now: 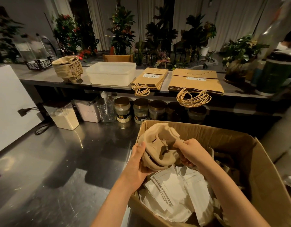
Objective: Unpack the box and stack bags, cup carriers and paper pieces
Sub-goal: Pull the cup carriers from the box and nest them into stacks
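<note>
An open cardboard box (pixel 240 141) stands on the steel counter at the lower right. Above its left corner, both hands hold a small bundle of pulp cup carriers (pixel 161 145). My left hand (pixel 139 158) grips the bundle's left edge from below. My right hand (pixel 190 150) pinches its right edge. White paper pieces (pixel 172 194) lie loose in the box under my arms. On the raised shelf behind sit a stack of cup carriers (pixel 67 69) and two flat piles of brown paper bags (pixel 152 77) (pixel 196 82) with twine handles hanging over the edge.
A translucent plastic tub (pixel 111 72) stands on the shelf between the carrier stack and the bags. Jars (pixel 122 109) and canisters (pixel 62 116) line the back of the steel counter (pixel 59 169). A white appliance (pixel 8 104) is at the left. Potted plants stand behind.
</note>
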Demonstrator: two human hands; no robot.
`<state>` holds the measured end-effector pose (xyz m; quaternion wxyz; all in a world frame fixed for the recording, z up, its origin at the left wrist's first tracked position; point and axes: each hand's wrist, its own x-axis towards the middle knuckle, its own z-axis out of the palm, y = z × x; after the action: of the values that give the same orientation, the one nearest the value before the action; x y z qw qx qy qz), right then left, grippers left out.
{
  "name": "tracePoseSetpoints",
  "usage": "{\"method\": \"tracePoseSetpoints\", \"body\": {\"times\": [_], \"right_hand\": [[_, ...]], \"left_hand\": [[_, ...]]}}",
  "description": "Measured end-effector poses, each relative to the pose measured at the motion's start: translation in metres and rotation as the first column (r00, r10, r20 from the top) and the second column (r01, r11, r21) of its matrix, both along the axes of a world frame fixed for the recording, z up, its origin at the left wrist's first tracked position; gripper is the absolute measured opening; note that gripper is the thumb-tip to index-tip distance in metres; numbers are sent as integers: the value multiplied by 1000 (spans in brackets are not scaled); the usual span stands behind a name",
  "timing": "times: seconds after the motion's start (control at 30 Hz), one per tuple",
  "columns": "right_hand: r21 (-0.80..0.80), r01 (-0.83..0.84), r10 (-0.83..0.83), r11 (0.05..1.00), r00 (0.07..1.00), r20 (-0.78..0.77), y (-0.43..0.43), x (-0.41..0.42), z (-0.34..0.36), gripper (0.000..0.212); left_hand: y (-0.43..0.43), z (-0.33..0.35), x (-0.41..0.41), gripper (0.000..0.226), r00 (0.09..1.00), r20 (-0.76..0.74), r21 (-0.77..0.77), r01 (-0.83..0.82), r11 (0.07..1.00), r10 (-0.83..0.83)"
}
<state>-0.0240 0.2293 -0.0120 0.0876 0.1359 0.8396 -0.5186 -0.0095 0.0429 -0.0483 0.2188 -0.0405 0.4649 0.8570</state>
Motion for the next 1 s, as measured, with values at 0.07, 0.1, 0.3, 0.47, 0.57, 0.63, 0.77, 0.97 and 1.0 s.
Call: {"method": "tracePoseSetpoints", "body": {"times": [0.07,0.1,0.3,0.47,0.57,0.63,0.77,0.97,1.0], "right_hand": [[-110,2,1,994,1000,31,-2,3,4,37],[-160,1,6,987,999,44,-3,4,5,37],[1,-265,263,964,957,118,-12,14,3,49],[94,-364,341,927,919,195,-2,9,7,68],[4,-72,71,997,991,112,22,-14,-10,61],[181,17,-27,983,998,52,31,-31,-33,48],[550,-121,58,826,990,130,32,-55,-80,48],[587,-66,-47,807,983,175,21,-66,-120,70],[610,-53,-60,790,985,164,22,-66,-121,68]], "left_hand": [[0,0,0,116,1000,-11,-4,-16,1000,16],[1,0,0,116,1000,-21,-3,-19,1000,19],[-2,-3,-1,106,997,-67,68,-37,997,42],[-4,-7,-1,84,995,-82,7,-50,999,51],[-6,-9,-1,87,995,-45,4,-84,996,84],[-5,-10,-2,81,995,-40,8,-91,996,91],[-4,-8,-3,75,995,-18,63,-93,994,94],[-4,-8,-4,76,994,-13,49,-104,993,105],[-3,-7,-3,73,994,-12,43,-108,993,109]]}}
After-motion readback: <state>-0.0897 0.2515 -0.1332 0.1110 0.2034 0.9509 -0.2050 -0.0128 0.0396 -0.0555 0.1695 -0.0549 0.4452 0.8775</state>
